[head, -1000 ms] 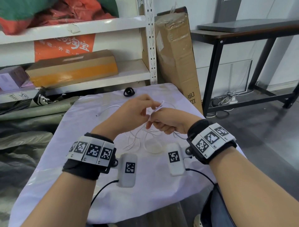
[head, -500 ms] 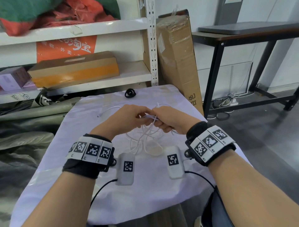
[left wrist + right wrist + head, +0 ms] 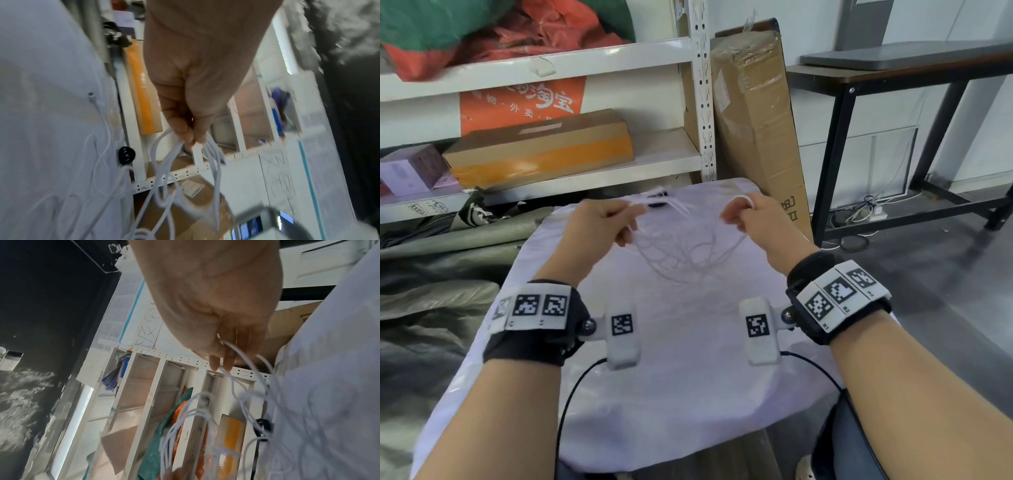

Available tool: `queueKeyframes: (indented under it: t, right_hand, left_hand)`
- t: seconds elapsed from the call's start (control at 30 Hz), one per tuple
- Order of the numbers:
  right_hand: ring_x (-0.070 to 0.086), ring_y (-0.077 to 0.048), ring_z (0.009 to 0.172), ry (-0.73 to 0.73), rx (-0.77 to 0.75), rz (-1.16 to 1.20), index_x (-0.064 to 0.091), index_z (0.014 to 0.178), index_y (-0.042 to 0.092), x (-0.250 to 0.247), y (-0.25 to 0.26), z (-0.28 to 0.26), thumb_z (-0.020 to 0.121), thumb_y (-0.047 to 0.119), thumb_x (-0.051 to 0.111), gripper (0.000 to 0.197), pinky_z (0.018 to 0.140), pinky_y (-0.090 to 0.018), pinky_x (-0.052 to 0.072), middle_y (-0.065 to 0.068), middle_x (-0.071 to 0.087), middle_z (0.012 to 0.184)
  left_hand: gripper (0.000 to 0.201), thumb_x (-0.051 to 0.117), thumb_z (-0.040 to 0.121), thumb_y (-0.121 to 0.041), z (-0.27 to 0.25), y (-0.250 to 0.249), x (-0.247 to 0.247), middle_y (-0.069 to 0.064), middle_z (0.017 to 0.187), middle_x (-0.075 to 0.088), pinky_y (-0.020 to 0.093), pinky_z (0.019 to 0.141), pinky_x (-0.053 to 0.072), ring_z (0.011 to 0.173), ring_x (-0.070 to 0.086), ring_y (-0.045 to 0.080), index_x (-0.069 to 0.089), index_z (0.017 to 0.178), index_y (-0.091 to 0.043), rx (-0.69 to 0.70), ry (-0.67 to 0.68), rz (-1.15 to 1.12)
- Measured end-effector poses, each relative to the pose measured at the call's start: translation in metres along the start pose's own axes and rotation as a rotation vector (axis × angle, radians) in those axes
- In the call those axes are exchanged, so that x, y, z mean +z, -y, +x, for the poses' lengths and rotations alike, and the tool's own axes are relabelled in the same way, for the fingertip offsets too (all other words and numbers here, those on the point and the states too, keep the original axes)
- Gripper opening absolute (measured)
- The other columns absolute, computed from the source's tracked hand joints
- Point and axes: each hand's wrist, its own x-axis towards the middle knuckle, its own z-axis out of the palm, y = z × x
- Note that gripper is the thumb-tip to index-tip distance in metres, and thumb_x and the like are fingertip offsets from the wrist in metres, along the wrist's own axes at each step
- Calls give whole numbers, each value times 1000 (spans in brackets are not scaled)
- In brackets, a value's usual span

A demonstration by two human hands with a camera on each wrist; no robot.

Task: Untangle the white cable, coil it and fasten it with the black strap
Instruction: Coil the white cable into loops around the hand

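Observation:
A thin white cable (image 3: 690, 253) hangs in tangled loops between my two raised hands above the white-covered table (image 3: 681, 377). My left hand (image 3: 606, 222) pinches a bundle of loops (image 3: 180, 164) and a white plug end. My right hand (image 3: 748, 216) pinches another strand (image 3: 236, 353), with a loop over one finger. The black strap (image 3: 656, 202) lies at the table's far edge, partly hidden behind the cable; it also shows as a black strap (image 3: 126, 155) and black strap (image 3: 264, 429) in the wrist views. One connector end (image 3: 90, 95) rests on the cloth.
A white metal shelf (image 3: 698, 102) with cardboard boxes (image 3: 541, 150) stands behind the table. A tall wrapped carton (image 3: 756, 126) leans at the back right. A black-framed desk (image 3: 914, 78) stands to the right, with grey sheeting (image 3: 431, 274) on the left.
Both hands have risen and pulled apart from the table's middle, spreading the cable loops between them. The cable has lifted off the cloth.

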Motion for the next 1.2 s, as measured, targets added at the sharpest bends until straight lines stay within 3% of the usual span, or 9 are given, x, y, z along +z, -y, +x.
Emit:
queueKeyframes:
  t: [0.13,0.27,0.33,0.4,0.53,0.77,0.9,1.0,1.2]
  right_hand:
    - [38,-9,53,-201,-67,-95,65,91,20,-12,-11,5,97,0,32,38,44,-16,32,2,50,75]
    - [57,-17,73,-55,197,-23,60,106,4,-11,-20,10,96,5,46,17,65,-25,51,-4,55,89]
    - [57,-29,106,15,276,-157,48,128,-2,-6,-24,12,91,25,59,47,84,-33,51,-15,52,121]
    - [41,-34,126,-91,194,-389,35,139,-2,-4,-22,12,89,41,59,70,103,-40,38,-17,36,140]
    - [38,-26,126,-329,-189,-329,45,130,4,-4,-10,7,91,28,59,49,107,-35,31,-11,36,138]
    - [50,-2,111,-9,-598,-176,63,116,12,13,8,-5,95,28,54,28,97,-14,38,5,58,120]
    - [67,-10,85,326,-365,-275,67,104,14,17,10,-14,94,45,48,37,74,-27,52,3,72,91]
    - [66,-12,61,493,-165,-179,64,100,6,19,9,-20,97,41,43,40,61,-20,48,-1,68,73]
    - [64,-18,76,697,79,17,62,107,-4,15,16,-24,103,24,33,40,71,-28,56,-7,62,78]
  left_hand:
    - [17,56,96,-18,6,18,-20,-7,57,61,10,53,45,47,50,2,68,87,-10,-234,-310,-609]
    - [17,54,97,-20,5,22,-29,-10,53,59,8,54,45,47,51,0,66,89,-9,-285,-409,-856]
    - [17,55,96,-20,6,22,-29,-10,54,59,10,54,46,48,51,1,67,87,-11,-235,-419,-726]
    - [20,57,95,-21,7,19,-28,-10,50,58,14,54,46,46,50,2,68,80,-13,-154,-408,-457]
    - [33,61,92,-30,3,2,-20,-2,48,58,15,52,42,42,49,4,64,65,-11,65,-218,59]
    - [21,63,89,-35,-12,-30,3,0,56,63,17,56,44,44,51,4,73,79,-20,132,381,418]
    - [30,62,89,-39,-15,-36,10,-2,51,59,15,55,42,43,49,5,70,73,-15,147,433,462]
    - [25,60,90,-37,-14,-38,7,4,61,65,18,55,44,49,54,10,74,84,-17,160,424,466]
    - [14,59,93,-23,-15,-42,10,-5,68,65,8,53,40,55,56,6,71,99,-24,243,410,553]
